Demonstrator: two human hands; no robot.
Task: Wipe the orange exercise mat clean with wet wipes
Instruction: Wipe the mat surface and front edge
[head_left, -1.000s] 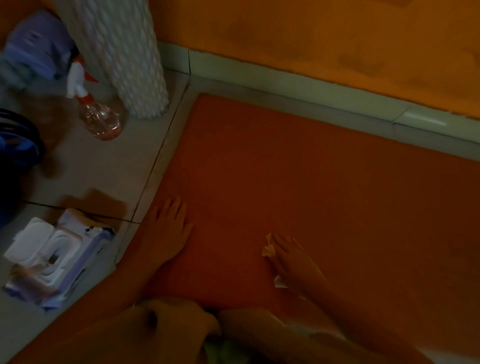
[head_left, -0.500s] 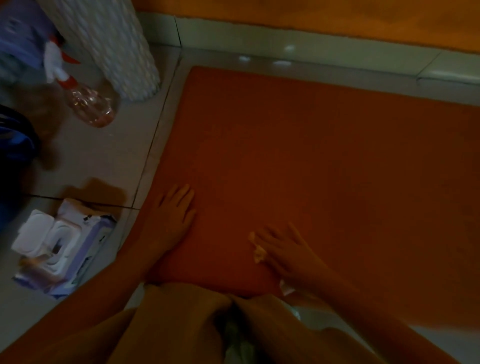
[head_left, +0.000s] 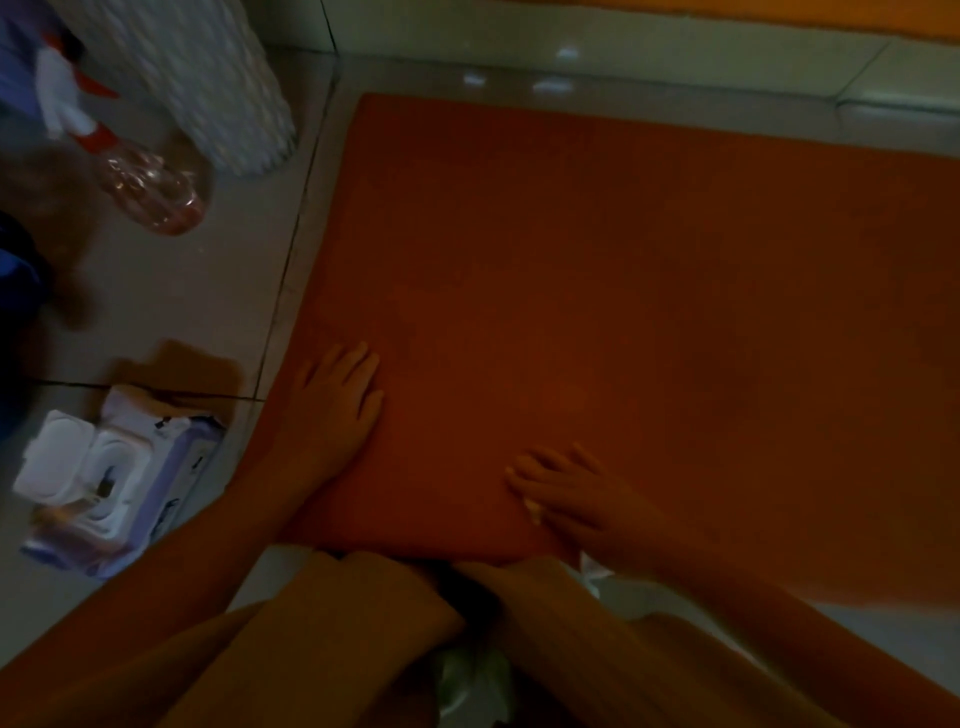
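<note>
The orange mat (head_left: 623, 270) lies flat, unwrinkled, dimly lit.

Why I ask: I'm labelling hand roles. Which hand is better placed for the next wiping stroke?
Right. The right hand presses the wet wipe onto the orange mat; the left hand lies flat and bare near the mat's edge.

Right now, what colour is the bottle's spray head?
The spray head is white with red parts; head view.
</note>
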